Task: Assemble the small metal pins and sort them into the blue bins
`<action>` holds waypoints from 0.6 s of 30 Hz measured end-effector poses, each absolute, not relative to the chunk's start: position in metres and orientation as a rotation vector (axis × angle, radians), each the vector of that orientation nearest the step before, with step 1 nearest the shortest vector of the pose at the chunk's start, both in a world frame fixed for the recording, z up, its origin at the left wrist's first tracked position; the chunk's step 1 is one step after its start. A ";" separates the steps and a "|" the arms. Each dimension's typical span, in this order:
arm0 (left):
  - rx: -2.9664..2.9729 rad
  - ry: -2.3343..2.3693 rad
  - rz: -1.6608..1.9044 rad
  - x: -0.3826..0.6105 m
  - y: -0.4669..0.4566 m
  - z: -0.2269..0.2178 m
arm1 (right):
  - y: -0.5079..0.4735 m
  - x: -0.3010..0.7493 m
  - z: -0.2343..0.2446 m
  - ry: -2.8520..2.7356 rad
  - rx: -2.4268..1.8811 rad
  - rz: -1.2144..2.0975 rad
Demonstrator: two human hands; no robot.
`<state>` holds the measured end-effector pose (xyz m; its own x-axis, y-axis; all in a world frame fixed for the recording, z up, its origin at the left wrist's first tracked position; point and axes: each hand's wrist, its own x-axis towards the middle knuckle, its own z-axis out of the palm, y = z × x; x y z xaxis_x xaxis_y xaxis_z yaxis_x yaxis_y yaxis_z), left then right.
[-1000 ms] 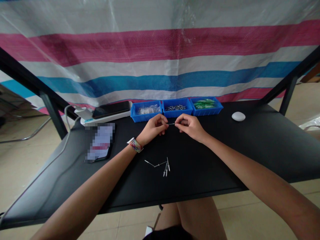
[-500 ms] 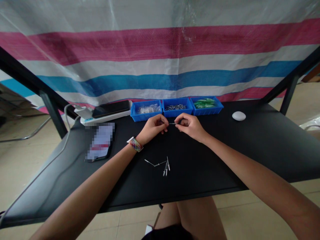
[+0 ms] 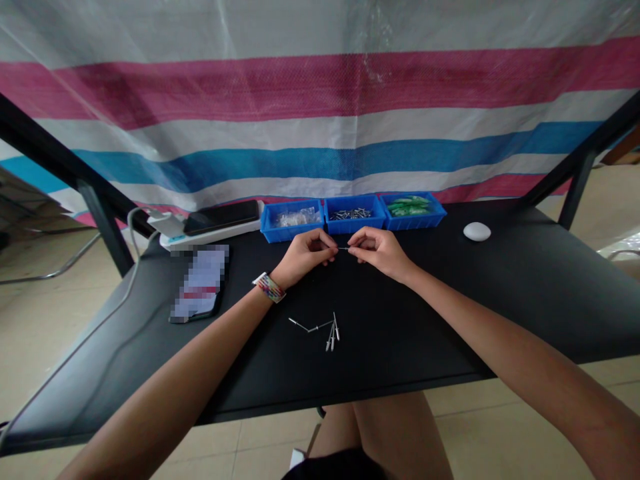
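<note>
Between my two hands runs a thin silver pop rivet (image 3: 343,249), lying level just in front of the blue bins. My left hand (image 3: 311,251), with a woven band at the wrist, pinches its left end. At the other end, the fingertips of my right hand (image 3: 376,251) are closed on it, hiding that part. Several loose pop rivets (image 3: 333,337) lie on the black table below my hands, some touching one another. More rivets fill the middle blue bin (image 3: 356,228) behind my hands.
The left blue bin (image 3: 290,233) holds small clear bags, the right one (image 3: 417,222) green packets. A white mouse (image 3: 477,231) lies to the right. At left are a phone (image 3: 203,283), a power strip (image 3: 215,237) with a dark phone on it, and a cable (image 3: 131,283).
Both hands stay nearly in place on the rivet. My right fingers have shifted very slightly and now close tighter around its end.
</note>
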<state>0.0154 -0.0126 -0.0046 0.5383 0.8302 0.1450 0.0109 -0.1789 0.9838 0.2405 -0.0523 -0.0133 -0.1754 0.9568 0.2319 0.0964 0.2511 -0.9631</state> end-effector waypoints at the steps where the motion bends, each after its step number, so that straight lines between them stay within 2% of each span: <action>1: 1.588 0.727 0.861 0.015 -0.013 -0.004 | -0.052 0.240 -0.014 -1.515 -1.028 1.059; 9: 1.614 0.711 0.820 0.017 -0.015 -0.002 | -0.053 0.241 -0.016 -1.571 -1.036 0.931; 18: 1.576 0.732 0.838 0.017 -0.014 -0.004 | -0.055 0.241 -0.013 -1.594 -1.073 0.956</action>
<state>0.0167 -0.0137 -0.0041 0.5504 0.8256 0.1239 0.0118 -0.1561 0.9877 0.2411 -0.0547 -0.0133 -0.1579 0.9471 0.2793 0.1993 0.3076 -0.9304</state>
